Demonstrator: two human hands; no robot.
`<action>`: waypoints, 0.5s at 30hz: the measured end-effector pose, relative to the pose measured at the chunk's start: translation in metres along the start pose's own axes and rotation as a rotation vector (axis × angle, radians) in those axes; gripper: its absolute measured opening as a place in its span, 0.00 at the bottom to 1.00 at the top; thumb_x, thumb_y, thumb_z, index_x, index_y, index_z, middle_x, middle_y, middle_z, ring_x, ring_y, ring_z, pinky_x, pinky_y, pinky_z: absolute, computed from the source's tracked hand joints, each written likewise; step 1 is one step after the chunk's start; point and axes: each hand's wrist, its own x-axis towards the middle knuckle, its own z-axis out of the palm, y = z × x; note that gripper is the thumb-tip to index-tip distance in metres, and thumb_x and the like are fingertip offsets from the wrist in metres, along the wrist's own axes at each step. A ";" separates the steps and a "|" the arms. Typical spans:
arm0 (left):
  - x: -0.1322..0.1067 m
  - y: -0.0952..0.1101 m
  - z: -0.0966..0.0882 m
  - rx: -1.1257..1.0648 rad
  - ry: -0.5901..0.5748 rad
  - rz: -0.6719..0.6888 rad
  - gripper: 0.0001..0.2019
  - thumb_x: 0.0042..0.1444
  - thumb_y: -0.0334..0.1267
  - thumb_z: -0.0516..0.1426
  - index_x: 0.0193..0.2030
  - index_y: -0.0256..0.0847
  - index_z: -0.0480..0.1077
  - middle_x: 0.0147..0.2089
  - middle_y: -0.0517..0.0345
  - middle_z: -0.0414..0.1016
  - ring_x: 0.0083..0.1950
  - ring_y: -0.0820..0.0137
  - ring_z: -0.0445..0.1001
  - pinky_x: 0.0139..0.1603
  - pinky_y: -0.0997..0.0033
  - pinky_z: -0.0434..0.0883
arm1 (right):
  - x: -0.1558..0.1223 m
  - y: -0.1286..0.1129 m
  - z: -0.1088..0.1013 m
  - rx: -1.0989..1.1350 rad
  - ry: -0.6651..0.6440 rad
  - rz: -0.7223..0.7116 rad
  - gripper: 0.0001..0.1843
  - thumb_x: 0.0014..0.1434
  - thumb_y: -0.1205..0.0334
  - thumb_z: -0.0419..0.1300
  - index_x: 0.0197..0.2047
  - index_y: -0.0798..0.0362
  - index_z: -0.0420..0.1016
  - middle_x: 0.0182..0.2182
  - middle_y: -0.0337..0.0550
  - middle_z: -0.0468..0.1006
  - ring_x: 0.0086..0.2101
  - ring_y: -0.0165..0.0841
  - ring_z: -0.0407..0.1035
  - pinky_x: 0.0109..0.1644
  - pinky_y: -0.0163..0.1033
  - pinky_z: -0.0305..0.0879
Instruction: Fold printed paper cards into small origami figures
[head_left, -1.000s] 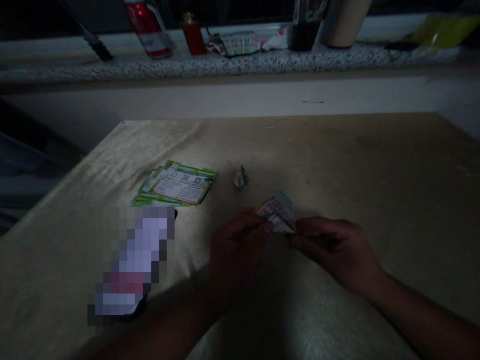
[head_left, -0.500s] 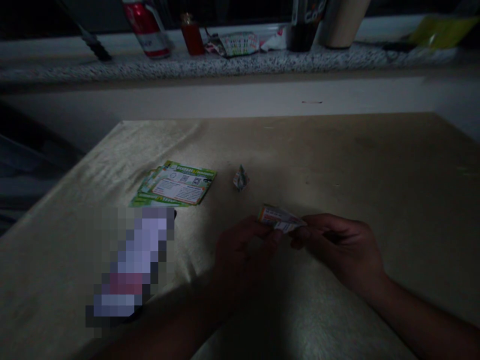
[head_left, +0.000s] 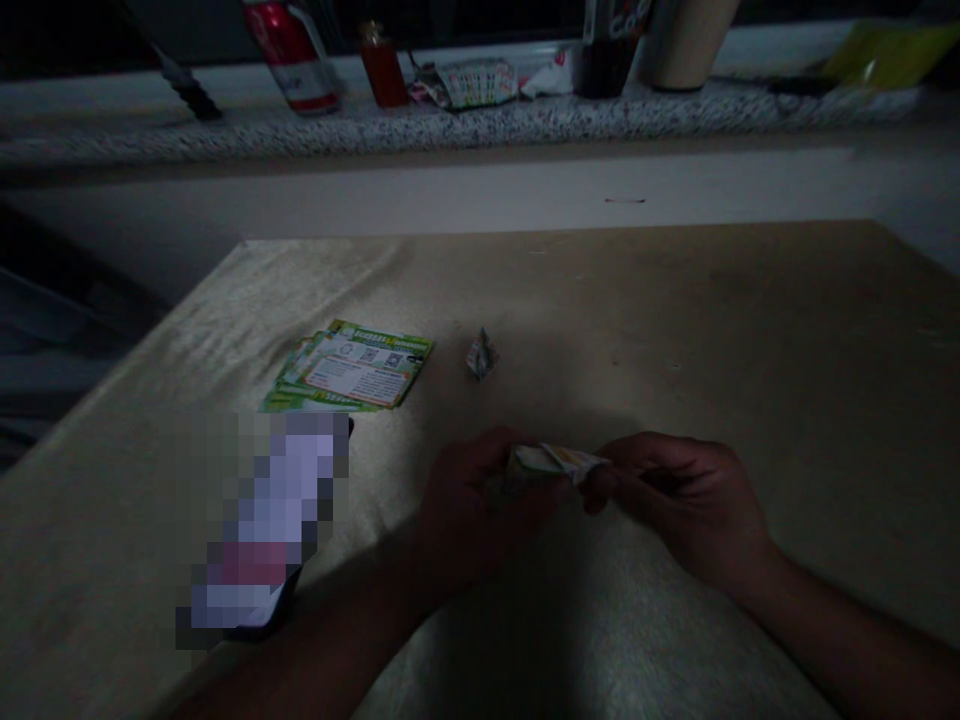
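Observation:
A small folded piece of printed paper (head_left: pixel 551 460) is held above the table between both hands. My left hand (head_left: pixel 480 500) grips its left end, thumb in front and fingers behind. On the right end, my right hand (head_left: pixel 682 495) pinches the paper's narrow tip between thumb and fingers. Beyond the hands, a little folded paper piece (head_left: pixel 482 355) with a pointed top stands on the table. To its left lies a stack of green and white printed flyers (head_left: pixel 367 365), fanned at the edges. Dim light hides the finer folds.
A phone (head_left: pixel 270 520) with a blurred-out screen lies left of my left forearm. On the granite sill (head_left: pixel 375 130) at the back stand a red can (head_left: pixel 292 60), a small red bottle (head_left: pixel 384 70), a crumpled wrapper (head_left: pixel 480 85), a dark bottle (head_left: pixel 611 50) and a beige cylinder (head_left: pixel 690 45).
The folded paper has tilted, so its printed face has turned away and its upper folded edge shows. Both hands keep hold of it; my left hand has rotated slightly.

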 end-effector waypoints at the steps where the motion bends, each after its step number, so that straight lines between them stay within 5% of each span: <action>1: 0.000 0.000 -0.001 0.052 -0.018 0.022 0.06 0.51 0.37 0.68 0.35 0.40 0.78 0.28 0.59 0.82 0.27 0.70 0.80 0.26 0.78 0.73 | 0.000 0.000 0.000 0.018 -0.010 0.007 0.09 0.55 0.57 0.71 0.28 0.52 0.83 0.21 0.41 0.83 0.22 0.30 0.77 0.25 0.31 0.75; 15: -0.004 0.001 -0.003 0.075 -0.021 0.076 0.02 0.54 0.33 0.65 0.30 0.40 0.80 0.25 0.60 0.83 0.23 0.71 0.80 0.23 0.80 0.73 | 0.000 0.001 -0.003 0.094 -0.078 0.021 0.11 0.59 0.56 0.68 0.29 0.53 0.82 0.22 0.42 0.83 0.24 0.31 0.78 0.28 0.33 0.76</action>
